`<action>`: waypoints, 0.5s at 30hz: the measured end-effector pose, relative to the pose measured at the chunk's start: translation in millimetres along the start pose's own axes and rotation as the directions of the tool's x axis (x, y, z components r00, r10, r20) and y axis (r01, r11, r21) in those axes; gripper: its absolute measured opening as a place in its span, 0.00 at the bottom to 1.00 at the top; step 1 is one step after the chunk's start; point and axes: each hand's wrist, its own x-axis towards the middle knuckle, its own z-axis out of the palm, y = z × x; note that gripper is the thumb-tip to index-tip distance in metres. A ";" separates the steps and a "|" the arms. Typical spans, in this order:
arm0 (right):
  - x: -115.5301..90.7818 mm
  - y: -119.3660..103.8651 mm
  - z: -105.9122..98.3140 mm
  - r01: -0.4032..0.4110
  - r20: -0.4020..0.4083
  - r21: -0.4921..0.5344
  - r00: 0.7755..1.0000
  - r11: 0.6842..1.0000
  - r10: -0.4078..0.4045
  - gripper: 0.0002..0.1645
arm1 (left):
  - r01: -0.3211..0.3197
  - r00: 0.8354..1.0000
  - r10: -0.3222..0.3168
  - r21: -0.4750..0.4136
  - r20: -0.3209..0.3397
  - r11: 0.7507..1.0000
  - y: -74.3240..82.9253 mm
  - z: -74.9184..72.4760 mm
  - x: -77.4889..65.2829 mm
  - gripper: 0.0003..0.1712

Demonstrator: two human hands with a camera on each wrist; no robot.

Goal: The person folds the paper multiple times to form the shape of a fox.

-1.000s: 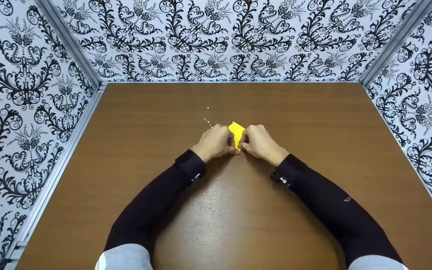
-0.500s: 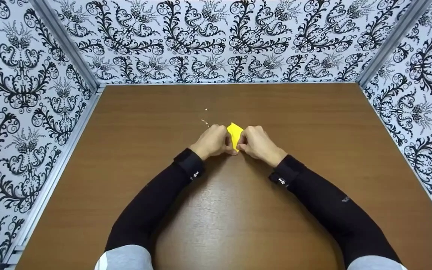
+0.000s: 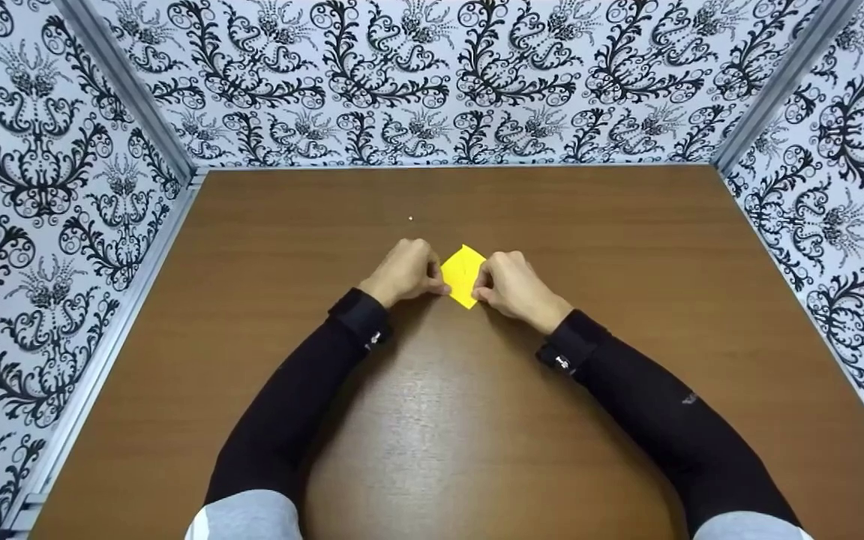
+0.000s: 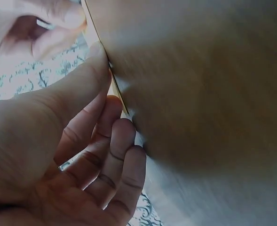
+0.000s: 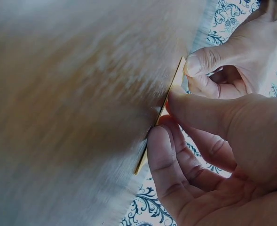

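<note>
A small piece of folded yellow paper lies flat on the wooden table, turned so that a corner points toward the person and with a faint crease near its top. At its left corner my left hand pinches the edge between thumb and fingers. My right hand holds the right side, thumb near the lower edge and covering that corner. In the right wrist view the paper appears edge-on as a thin strip close over the tabletop, thumb and fingertips right at it.
A tiny white speck lies beyond the hands on the brown tabletop. Patterned black-and-white walls enclose the table at the back and both sides, with metal profiles at the corners.
My left hand has moved left and slightly away from the person, so more of the yellow paper shows, now spread flatter. The right hand has stayed almost in place.
</note>
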 end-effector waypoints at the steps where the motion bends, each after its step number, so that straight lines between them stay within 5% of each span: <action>1: 0.2 -0.1 -0.3 -0.001 0.001 -0.001 1.000 1.000 0.001 0.05 | 0.009 1.000 -0.009 -0.001 0.001 1.000 -2.4 -1.8 0.6 0.15; 15: -0.1 -0.1 0.4 0.001 0.000 0.000 1.000 1.000 -0.001 0.05 | 0.062 0.997 -0.063 -0.033 -0.048 0.998 -26.6 -15.8 -1.3 0.13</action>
